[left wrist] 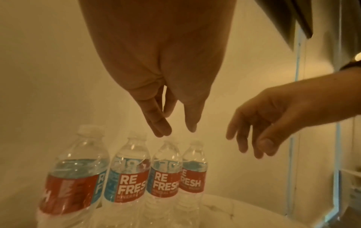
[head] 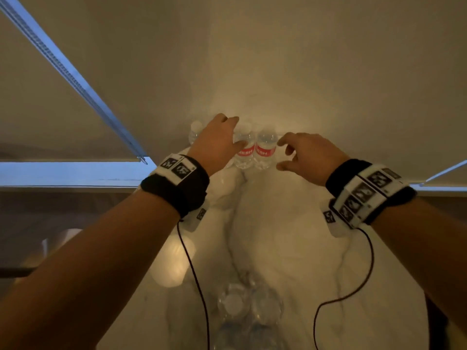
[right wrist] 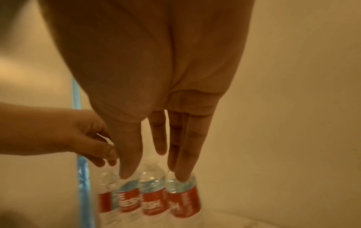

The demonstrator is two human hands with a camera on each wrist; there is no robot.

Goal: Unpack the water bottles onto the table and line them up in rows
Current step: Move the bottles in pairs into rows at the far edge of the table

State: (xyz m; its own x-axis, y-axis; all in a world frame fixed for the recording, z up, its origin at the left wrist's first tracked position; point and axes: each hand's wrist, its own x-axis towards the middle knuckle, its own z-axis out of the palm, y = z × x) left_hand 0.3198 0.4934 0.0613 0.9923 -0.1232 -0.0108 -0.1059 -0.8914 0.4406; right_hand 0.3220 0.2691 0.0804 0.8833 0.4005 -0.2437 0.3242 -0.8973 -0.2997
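Several clear water bottles with red-and-blue labels stand upright in a row at the far edge of the white marble table (head: 290,223), against the wall. In the head view two of them (head: 243,147) (head: 265,147) show between my hands, and another bottle (head: 195,132) shows left of my left hand. My left hand (head: 233,131) (left wrist: 176,131) hovers just above the row's middle bottles (left wrist: 129,174) (left wrist: 166,174), fingers straight, holding nothing. My right hand (head: 281,154) (right wrist: 154,177) is at the row's right end (right wrist: 183,199), fingers extended, gripping nothing.
More bottles, blurred, sit as a pack (head: 247,306) at the table's near edge below my arms. A beige wall (head: 278,59) stands right behind the row. A window with a lowered blind (head: 75,79) is at left. Thin cables (head: 197,286) hang from both wrist bands.
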